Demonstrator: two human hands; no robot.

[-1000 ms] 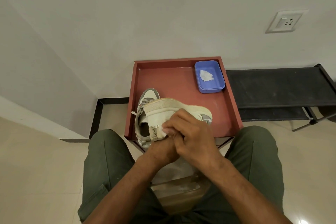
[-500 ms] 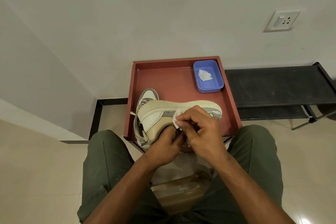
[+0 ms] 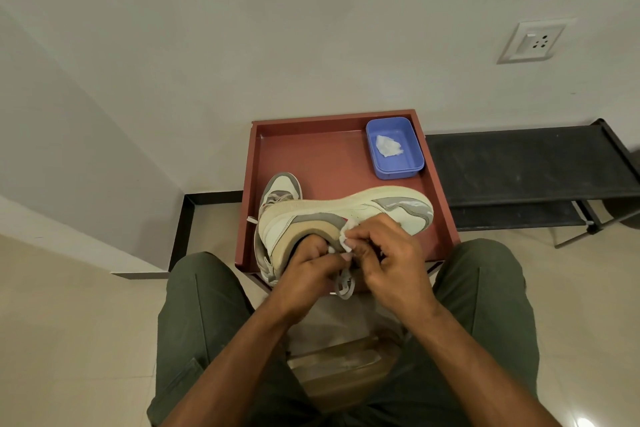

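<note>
A white and grey sneaker (image 3: 349, 215) lies on its side over the red tray (image 3: 329, 156), sole edge up and toe pointing right. My left hand (image 3: 304, 274) reaches into its opening and holds it from inside. My right hand (image 3: 384, 253) pinches a small white wipe (image 3: 348, 236) against the shoe's side, near the collar. A second sneaker (image 3: 280, 189) sits behind and under the first, at the tray's left edge, mostly hidden. A grey lace (image 3: 344, 284) dangles below my hands.
A blue plastic tub (image 3: 410, 163) with a white wad (image 3: 388, 146) inside stands in the tray's far right corner. A black low rack (image 3: 526, 163) adjoins the tray on the right. White walls close in behind and on the left. My knees flank the tray.
The held sneaker has turned and slid right, showing more of its side and toe. My right hand with the wipe has moved from the heel toward the middle of the shoe.
</note>
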